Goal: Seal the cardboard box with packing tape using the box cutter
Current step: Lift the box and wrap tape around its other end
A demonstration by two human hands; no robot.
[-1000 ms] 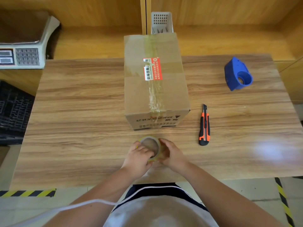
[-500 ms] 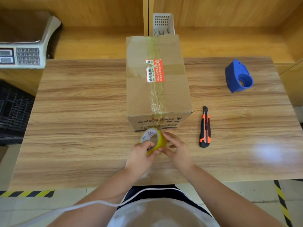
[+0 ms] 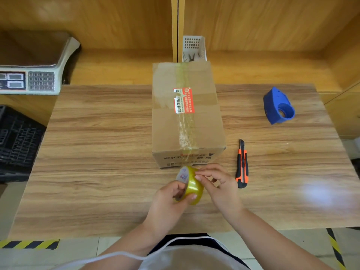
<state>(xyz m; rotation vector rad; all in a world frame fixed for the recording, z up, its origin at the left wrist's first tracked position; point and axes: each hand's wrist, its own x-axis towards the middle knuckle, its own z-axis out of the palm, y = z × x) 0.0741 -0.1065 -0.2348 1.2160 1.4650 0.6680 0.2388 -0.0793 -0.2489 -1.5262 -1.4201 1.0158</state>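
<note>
A closed cardboard box point(image 3: 187, 117) stands in the middle of the wooden table point(image 3: 97, 152), with old clear tape and a red and white label along its top seam. Just in front of it I hold a yellow tape roll point(image 3: 191, 185) on edge above the table. My left hand point(image 3: 169, 201) grips the roll from below and the left. My right hand point(image 3: 216, 184) pinches at the roll's upper rim with thumb and forefinger. An orange and black box cutter point(image 3: 242, 166) lies on the table right of the box, close to my right hand.
A blue tape dispenser point(image 3: 277, 107) sits at the far right of the table. A white scale point(image 3: 29, 75) stands at the back left, a black crate point(image 3: 15, 141) below it. A white perforated basket point(image 3: 193, 48) is behind the box.
The tape roll has been turned from lying flat to standing on edge and lifted slightly. My right fingers have shifted onto its upper rim.
</note>
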